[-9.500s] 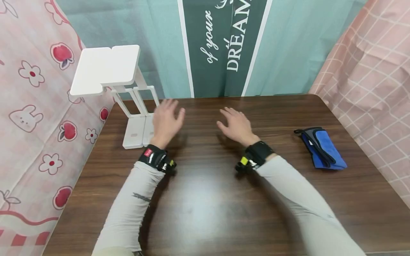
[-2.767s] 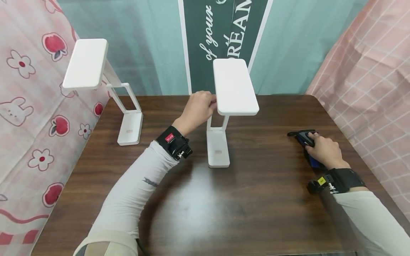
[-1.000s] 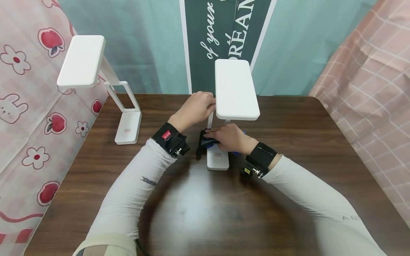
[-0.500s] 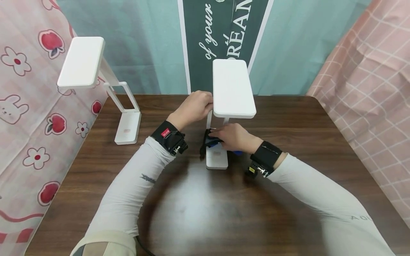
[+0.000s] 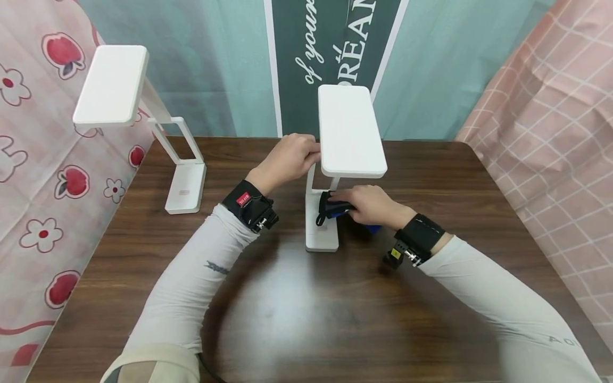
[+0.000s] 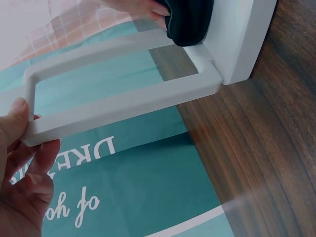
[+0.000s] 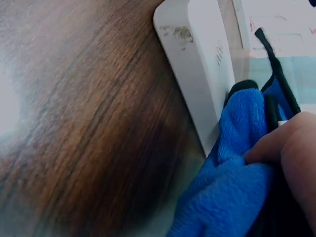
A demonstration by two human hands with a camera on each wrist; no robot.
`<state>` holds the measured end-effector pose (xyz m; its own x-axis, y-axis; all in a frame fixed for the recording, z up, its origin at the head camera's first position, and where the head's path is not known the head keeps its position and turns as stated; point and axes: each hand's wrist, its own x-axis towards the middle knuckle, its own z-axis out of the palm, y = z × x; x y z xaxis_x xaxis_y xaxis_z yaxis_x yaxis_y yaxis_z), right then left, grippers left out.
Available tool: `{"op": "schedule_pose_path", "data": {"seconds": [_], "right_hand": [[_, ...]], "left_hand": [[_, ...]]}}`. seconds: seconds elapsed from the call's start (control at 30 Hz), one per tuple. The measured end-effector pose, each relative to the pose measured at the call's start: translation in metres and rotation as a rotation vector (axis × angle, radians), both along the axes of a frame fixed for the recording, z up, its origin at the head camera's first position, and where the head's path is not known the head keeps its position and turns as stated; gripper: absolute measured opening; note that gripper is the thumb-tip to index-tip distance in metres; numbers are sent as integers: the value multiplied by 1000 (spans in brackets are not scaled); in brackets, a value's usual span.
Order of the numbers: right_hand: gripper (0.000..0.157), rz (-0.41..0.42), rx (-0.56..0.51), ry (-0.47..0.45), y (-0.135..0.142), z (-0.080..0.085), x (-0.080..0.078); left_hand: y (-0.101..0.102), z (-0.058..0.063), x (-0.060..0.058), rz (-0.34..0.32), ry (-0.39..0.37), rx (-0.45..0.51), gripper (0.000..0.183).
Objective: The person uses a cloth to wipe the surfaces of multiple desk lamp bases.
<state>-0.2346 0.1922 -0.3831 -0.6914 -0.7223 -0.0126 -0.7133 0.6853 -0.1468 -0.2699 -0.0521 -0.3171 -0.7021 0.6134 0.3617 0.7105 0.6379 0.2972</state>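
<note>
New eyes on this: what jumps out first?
Probably the white stand mid-table, its flat panel facing the head camera, with the left hand gripping its frame. Next, the blue cloth with dark edging, held by the right hand at that stand's base. Then a similar white unit at the table's far left.

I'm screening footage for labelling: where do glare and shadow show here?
Head: pale glare on the wooden table, dark shadow along the left sleeve; left wrist: pink checked curtain washes out at upper left; right wrist: glare at the left edge, shadow beside the blue cloth.
</note>
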Motion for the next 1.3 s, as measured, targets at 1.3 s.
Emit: {"op": "schedule_pose_path", "data": {"seconds": [1.3], "right_hand": [[56, 93, 155, 90, -66, 8, 3]], "left_hand": [[-3, 0, -3, -30, -6, 24, 28]]}}
